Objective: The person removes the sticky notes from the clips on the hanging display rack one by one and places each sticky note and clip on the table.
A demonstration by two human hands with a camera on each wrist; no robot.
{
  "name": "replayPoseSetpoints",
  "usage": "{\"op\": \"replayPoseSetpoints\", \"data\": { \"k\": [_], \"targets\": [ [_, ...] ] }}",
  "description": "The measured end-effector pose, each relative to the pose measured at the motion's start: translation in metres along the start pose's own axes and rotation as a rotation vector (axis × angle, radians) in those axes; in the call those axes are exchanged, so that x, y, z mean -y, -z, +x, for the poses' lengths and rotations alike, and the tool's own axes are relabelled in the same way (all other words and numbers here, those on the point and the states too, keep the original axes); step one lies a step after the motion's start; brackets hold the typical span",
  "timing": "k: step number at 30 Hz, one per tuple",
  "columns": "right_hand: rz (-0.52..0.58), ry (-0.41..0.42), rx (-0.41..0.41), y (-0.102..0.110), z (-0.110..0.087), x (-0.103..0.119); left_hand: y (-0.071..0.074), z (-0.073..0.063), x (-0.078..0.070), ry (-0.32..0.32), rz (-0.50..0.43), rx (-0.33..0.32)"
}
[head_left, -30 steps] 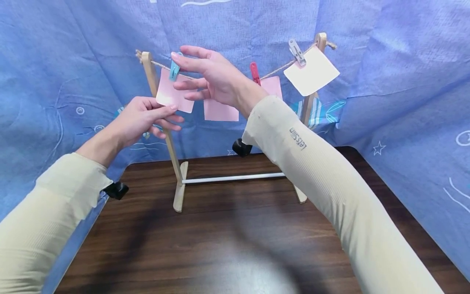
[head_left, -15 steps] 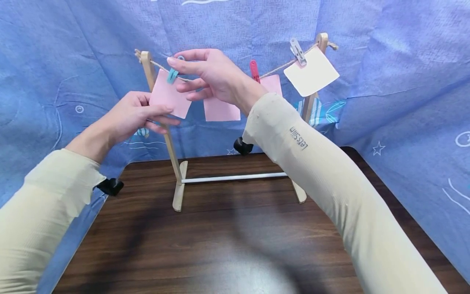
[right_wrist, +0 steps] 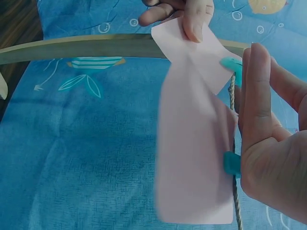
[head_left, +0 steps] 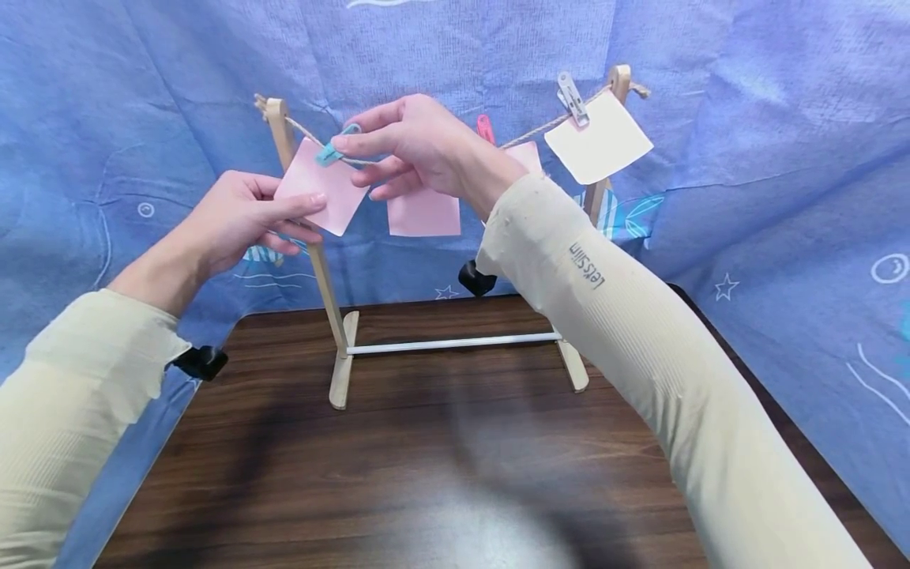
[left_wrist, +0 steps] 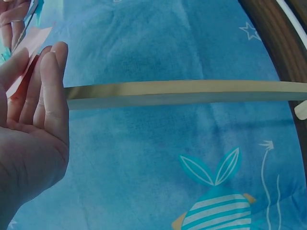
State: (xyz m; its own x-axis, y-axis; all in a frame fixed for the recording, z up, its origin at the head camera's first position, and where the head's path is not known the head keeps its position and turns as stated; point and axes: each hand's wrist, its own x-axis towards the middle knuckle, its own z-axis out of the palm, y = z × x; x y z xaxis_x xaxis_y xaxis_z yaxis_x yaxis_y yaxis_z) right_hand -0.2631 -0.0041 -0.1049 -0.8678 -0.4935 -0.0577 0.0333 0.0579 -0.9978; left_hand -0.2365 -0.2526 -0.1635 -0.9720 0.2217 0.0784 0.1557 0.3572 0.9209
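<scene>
Pulled the pink card [head_left: 336, 180] farther left with the left hand [head_left: 242, 215] since half a second ago, and turned it closer to a diamond; tipped the teal clip [head_left: 329, 155] from a steep slant to a flatter one with the right hand [head_left: 421, 146]. Pinching the card near its left corner between left thumb and fingers, thumb on the near face, fingers behind. Holding the clip pinched between right thumb and forefinger, with the other right fingers spread loosely just below. Can see the clip at the card's top edge by the rope [head_left: 302, 131], above the left thumb and just left of the right one. Cannot tell whether squeezed open.

Below the right fingers, see a second pink card [head_left: 423, 216] hanging, with a second teal clip [right_wrist: 232, 164] at its edge in the right wrist view. Right of those fingers, past the wrist, see a red clip [head_left: 485, 128] by a third pink card [head_left: 524, 156]; farther right, a cream card [head_left: 600, 138] under a grey clip [head_left: 573, 99]. Behind the left fingers, find the left post [head_left: 325, 288]; well below both sets of fingers, a white rod [head_left: 455, 343] and the table [head_left: 398, 474].
</scene>
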Motion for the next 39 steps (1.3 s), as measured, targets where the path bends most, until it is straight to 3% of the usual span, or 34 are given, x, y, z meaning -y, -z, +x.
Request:
{"op": "replayPoseSetpoints", "data": {
  "k": [7, 27, 31, 39],
  "targets": [
    [-0.008, 0.004, 0.006, 0.002, 0.001, -0.001, 0.002, -0.002, -0.001, 0.013, 0.093, 0.005],
    [0.023, 0.037, -0.018, 0.006, 0.003, -0.008, 0.007, -0.002, -0.001, 0.015, 0.095, 0.062],
    [0.042, 0.038, -0.032, 0.006, 0.004, -0.008, 0.01, -0.004, -0.001, -0.007, 0.081, 0.032],
    [0.058, 0.057, -0.043, 0.008, 0.003, -0.01, 0.007, -0.006, -0.001, -0.062, 0.042, -0.099]
  ]
}}
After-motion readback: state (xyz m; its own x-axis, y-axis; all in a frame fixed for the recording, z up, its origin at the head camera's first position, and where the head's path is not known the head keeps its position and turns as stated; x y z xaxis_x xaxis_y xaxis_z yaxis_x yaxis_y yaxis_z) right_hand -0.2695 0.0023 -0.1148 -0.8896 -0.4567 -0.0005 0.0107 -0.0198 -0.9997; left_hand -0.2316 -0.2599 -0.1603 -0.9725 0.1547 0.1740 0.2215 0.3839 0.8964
